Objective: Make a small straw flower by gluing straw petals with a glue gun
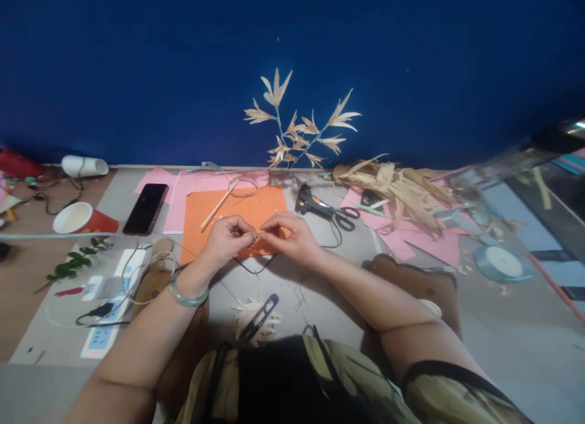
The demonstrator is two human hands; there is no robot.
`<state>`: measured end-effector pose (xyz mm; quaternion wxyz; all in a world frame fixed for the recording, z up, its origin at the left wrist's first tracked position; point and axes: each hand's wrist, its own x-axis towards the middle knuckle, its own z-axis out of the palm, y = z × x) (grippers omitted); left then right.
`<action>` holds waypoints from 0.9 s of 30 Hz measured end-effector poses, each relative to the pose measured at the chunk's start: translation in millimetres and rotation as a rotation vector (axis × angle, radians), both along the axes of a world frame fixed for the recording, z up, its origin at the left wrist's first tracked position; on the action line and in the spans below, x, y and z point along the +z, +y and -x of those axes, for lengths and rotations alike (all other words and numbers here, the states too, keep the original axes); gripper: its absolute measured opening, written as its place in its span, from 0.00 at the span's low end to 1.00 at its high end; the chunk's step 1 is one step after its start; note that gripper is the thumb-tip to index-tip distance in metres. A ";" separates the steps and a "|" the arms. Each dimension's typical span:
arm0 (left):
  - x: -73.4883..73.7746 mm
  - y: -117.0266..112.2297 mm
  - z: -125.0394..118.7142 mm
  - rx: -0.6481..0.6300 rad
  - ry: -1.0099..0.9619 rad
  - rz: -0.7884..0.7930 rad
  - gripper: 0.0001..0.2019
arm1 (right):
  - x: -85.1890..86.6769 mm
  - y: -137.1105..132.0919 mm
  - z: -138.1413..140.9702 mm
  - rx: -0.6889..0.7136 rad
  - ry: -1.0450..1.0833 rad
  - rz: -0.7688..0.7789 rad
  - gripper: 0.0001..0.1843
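Over an orange sheet [196, 214], my left hand [228, 236] and my right hand [292, 236] meet fingertip to fingertip. Both are closed in a pinch around something small and pale yellowish between them, too small to name. A light wooden stick [219, 204] lies on the sheet just beyond my left hand. Right of my right hand rest a black glue gun [313, 203] and black-handled scissors [346, 218]. Behind the hands stands a branch of pale dried-husk flowers [297, 128] on thin bluish stems.
Dried corn husks [393, 186] lie over pink paper [434, 244] at right, near a ribbon spool [503, 264]. At left are a phone [146, 209], a paper cup [85, 220], a green sprig [75, 264] and a power strip [107, 326]. Purple snips [260, 317] lie nearest my body.
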<state>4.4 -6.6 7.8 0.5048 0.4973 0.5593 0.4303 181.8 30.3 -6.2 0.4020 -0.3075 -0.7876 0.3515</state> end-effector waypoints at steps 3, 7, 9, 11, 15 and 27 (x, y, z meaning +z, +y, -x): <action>1.0 -1.0 0.1 -0.007 -0.027 0.028 0.08 | -0.6 0.2 -1.1 0.016 -0.043 -0.042 0.06; 1.0 -0.9 -0.1 0.011 -0.076 0.046 0.10 | -5.3 1.0 -1.9 0.014 -0.132 -0.139 0.07; -0.9 0.1 -0.1 0.025 -0.115 0.046 0.13 | -8.3 1.8 -1.9 0.032 -0.172 -0.193 0.08; -3.9 1.2 -0.2 0.028 -0.143 0.043 0.16 | -10.3 2.6 -1.9 0.046 -0.204 -0.227 0.08; -11.2 1.6 -0.5 0.004 -0.105 0.091 0.17 | -10.1 5.3 -3.1 0.084 -0.249 -0.243 0.08; -17.0 -10.7 9.9 -0.724 0.576 -0.026 0.05 | -28.4 21.9 -3.9 0.005 -0.380 -0.125 0.08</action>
